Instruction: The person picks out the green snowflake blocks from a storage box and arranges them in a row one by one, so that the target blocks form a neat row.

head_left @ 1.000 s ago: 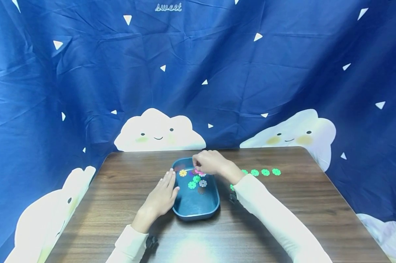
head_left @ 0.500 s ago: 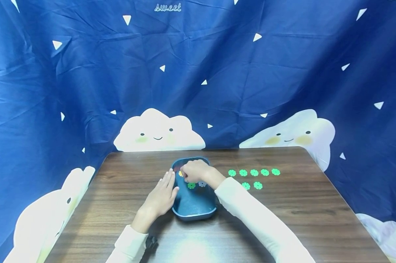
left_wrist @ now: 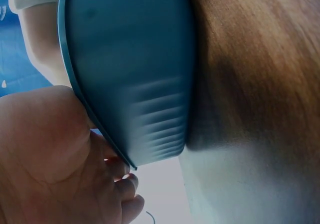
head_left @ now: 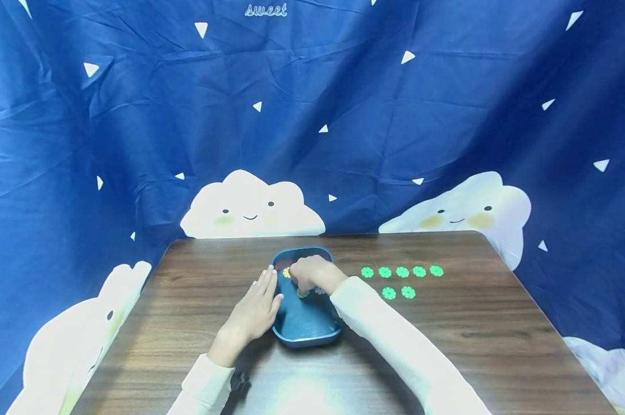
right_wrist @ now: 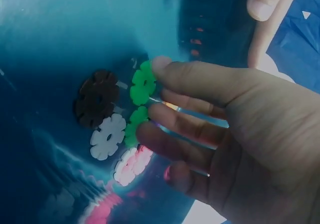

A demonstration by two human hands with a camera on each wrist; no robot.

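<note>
A dark blue tray (head_left: 307, 329) stands on the table. My left hand (head_left: 252, 308) rests along its left rim, fingers straight. My right hand (head_left: 312, 272) reaches down inside the tray with loosely bent fingers. In the right wrist view, the thumb tip lies right at the edge of a green flower-shaped disc (right_wrist: 143, 83), and the fingertips are close to a second green disc (right_wrist: 135, 126). Around them lie a brown disc (right_wrist: 96, 99), a white disc (right_wrist: 108, 137) and a pink-and-white pair (right_wrist: 131, 166). An orange disc (head_left: 287, 272) shows beside the right hand.
On the wooden table (head_left: 488, 323), right of the tray, several green discs (head_left: 402, 272) form a row. Two more green discs (head_left: 389, 293) lie in front of that row. Behind the table hangs a blue curtain (head_left: 343, 86) with clouds and white triangles.
My right hand has moved left and toward me within the tray, from the pink discs to the green ones. More green discs on the table are uncovered. The left hand stays put.
</note>
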